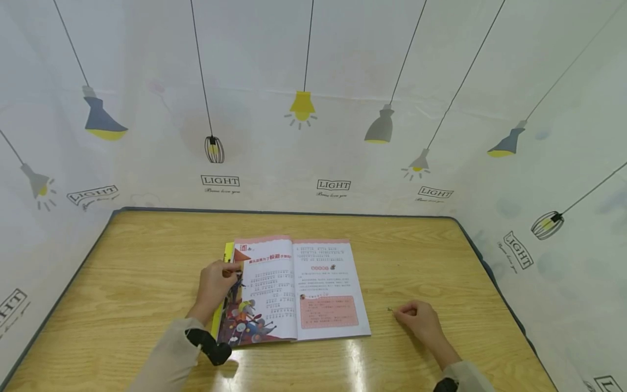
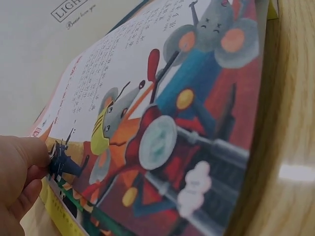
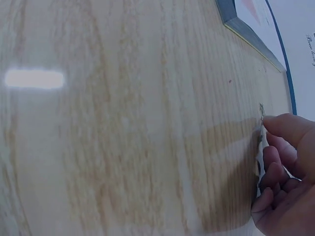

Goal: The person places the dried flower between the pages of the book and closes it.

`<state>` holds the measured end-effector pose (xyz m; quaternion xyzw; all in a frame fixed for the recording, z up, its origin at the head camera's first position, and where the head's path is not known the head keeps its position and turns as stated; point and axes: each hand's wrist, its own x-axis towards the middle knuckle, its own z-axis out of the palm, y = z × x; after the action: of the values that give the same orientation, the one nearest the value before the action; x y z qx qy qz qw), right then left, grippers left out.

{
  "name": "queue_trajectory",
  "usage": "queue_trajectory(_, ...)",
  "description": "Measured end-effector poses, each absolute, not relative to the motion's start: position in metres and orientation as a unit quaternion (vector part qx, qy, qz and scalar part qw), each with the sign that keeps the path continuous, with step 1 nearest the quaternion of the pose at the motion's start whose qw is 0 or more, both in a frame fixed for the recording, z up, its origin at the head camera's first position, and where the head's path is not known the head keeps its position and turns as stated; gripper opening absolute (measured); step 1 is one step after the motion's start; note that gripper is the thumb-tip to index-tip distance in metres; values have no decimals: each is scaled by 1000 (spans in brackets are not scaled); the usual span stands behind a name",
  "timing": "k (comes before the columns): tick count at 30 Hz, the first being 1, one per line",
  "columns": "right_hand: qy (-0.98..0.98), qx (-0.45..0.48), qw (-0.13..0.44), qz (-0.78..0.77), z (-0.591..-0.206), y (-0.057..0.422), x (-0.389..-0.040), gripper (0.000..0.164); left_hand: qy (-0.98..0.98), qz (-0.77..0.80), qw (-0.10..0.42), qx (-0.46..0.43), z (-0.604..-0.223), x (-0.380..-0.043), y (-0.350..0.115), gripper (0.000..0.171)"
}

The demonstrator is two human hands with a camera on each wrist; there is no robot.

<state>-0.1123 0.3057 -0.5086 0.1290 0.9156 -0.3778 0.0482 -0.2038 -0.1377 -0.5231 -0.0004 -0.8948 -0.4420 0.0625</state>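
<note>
An illustrated book (image 1: 328, 261) lies spread open on the wooden table, its left page showing cartoon mice on a motorcycle. At the outer edge of that page, my left hand (image 1: 213, 286) pinches the paper, the thumb on the printed side. In the left wrist view the left page (image 2: 123, 64) curves up near the thumb. To the right of the book, my right hand (image 1: 422, 324) is low over the table and pinches a small, thin, brownish-gold piece (image 3: 262, 109) between thumb and finger. Its exact kind is too small to tell. The other right fingers are curled.
A yellow edge (image 1: 228, 251) shows under the book's left side. The wooden tabletop (image 1: 416, 256) has a dark rim at the back and sides. White cloth (image 1: 264, 163) printed with hanging lamps stands around it. Black bands (image 1: 208, 345) sit on the wrists.
</note>
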Motion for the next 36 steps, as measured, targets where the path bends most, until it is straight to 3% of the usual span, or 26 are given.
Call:
queue_trajectory(12, 936, 98, 38, -335, -515, 302, -112, 7, -898, -432, 84, -19, -533, -201, -139, 26)
queue_trajectory(24, 927, 97, 44, -358, -512, 298, -115, 15, -887, -455, 68, -39, -538, -200, -145, 22)
queue_trajectory(36, 897, 53, 10, -438, -498, 254, -140, 12, -885, -462, 48, -37, -541, -201, -147, 23)
